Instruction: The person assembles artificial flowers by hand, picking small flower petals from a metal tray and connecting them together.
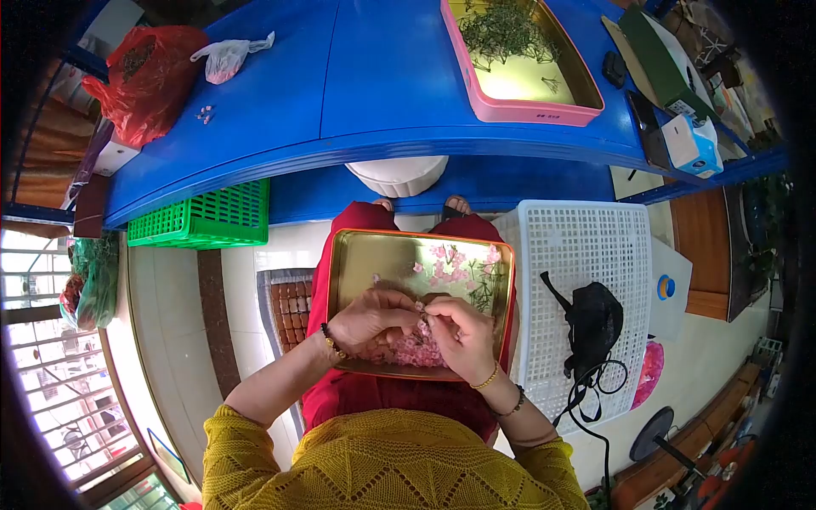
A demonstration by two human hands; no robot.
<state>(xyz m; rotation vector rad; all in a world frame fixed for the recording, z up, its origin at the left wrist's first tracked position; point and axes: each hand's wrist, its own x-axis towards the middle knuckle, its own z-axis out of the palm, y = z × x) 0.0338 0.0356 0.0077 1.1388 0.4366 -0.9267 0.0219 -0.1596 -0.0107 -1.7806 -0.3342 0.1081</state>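
Note:
A gold-coloured tray (361, 263) with a red rim rests across my lap. Pink flower heads (412, 350) are heaped along its near side, under my hands. More pink blossoms (450, 263) lie loose at its far right, beside thin green stems (483, 293). Over the tray's middle, my left hand (374, 319) has its fingers curled and fingertips pinched together. My right hand (461, 336) meets it there, thumb and forefinger closed. Between the two sets of fingertips is a small pink flower (422, 316), partly covered by the fingers.
A blue table (382, 76) ahead carries a pink-rimmed tray (535, 110) of green stems, a red plastic bag (157, 81) and a small white bag (228, 59). At right, a white plastic crate (544, 280) bears a black bag (595, 319). A green crate (212, 214) stands left.

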